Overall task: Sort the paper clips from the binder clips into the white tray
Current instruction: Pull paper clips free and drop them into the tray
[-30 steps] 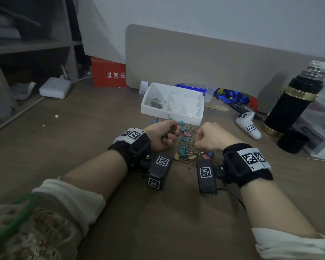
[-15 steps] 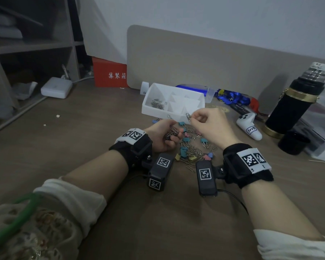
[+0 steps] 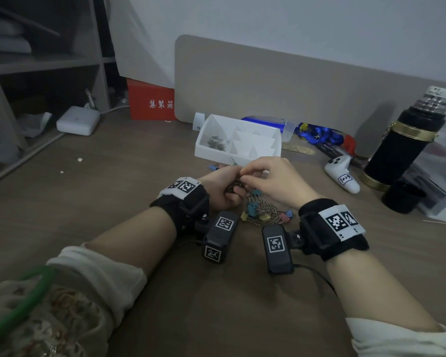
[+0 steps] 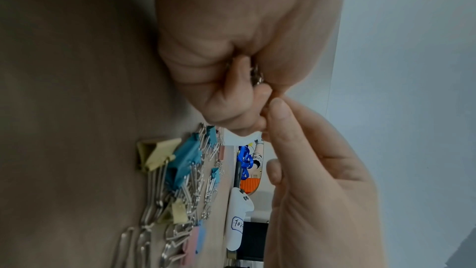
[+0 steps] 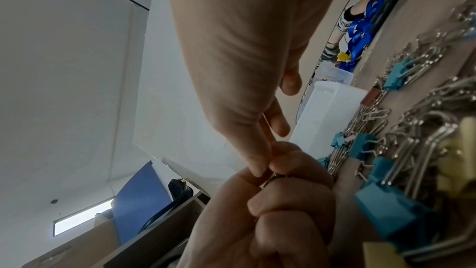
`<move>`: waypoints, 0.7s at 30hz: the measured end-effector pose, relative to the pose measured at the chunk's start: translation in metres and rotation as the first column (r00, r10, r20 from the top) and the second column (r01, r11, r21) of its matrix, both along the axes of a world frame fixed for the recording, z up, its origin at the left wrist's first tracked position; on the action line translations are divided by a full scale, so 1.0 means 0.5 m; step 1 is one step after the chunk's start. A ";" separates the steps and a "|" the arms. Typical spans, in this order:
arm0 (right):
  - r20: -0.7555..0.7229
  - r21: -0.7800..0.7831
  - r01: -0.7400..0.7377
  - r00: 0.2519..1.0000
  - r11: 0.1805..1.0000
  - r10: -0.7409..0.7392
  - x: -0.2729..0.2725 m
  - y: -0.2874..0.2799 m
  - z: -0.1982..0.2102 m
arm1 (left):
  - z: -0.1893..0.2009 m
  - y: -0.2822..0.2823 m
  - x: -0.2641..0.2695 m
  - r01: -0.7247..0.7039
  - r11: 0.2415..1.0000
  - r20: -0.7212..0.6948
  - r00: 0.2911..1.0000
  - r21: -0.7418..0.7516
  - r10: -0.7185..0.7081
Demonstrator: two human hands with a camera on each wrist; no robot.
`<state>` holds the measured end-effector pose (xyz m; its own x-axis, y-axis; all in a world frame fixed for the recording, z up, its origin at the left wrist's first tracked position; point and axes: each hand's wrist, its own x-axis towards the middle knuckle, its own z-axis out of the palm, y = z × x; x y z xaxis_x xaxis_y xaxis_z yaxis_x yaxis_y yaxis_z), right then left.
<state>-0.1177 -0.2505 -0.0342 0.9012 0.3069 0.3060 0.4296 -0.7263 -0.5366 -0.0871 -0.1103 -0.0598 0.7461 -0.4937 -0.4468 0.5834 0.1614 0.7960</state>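
My left hand (image 3: 229, 189) is curled into a fist round a bunch of metal paper clips (image 4: 257, 75), just above the table. Against the top of that fist, the thumb and forefinger of my right hand (image 3: 243, 176) pinch a paper clip. The right wrist view shows this pinch (image 5: 264, 163) touching the left hand (image 5: 278, 211). Below and right of both hands lies the mixed pile of paper clips and coloured binder clips (image 3: 265, 213). Behind the hands stands the white tray (image 3: 209, 153), with paper clips (image 3: 216, 144) in its left compartment.
Right of the pile are a white controller (image 3: 343, 173), a black flask (image 3: 407, 140) and a black cup (image 3: 402, 197). A grey board (image 3: 294, 81), a blue lanyard (image 3: 319, 136) and a red box (image 3: 151, 101) stand behind the tray. One loose clip (image 3: 232, 161) lies at the tray's front.
My right hand rose from the pile with a paper clip toward the tray front, then swung left and down to meet the top of my left fist. The left hand stayed put.
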 end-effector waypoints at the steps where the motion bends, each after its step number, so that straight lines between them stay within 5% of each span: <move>1: -0.004 -0.006 -0.006 1.000 1.000 0.006 0.000 0.001 -0.001 | 0.001 0.000 -0.002 -0.013 1.000 0.012 1.000 0.007 0.013; 10: 0.020 0.099 -0.046 0.999 0.994 0.044 0.001 0.013 -0.004 | 0.010 0.001 -0.008 -0.100 0.995 0.092 0.991 -0.013 0.101; 21: 0.029 0.260 -0.115 0.993 0.959 0.111 0.001 0.047 0.029 | 0.066 0.016 0.015 -0.426 0.894 0.172 0.879 -0.136 0.445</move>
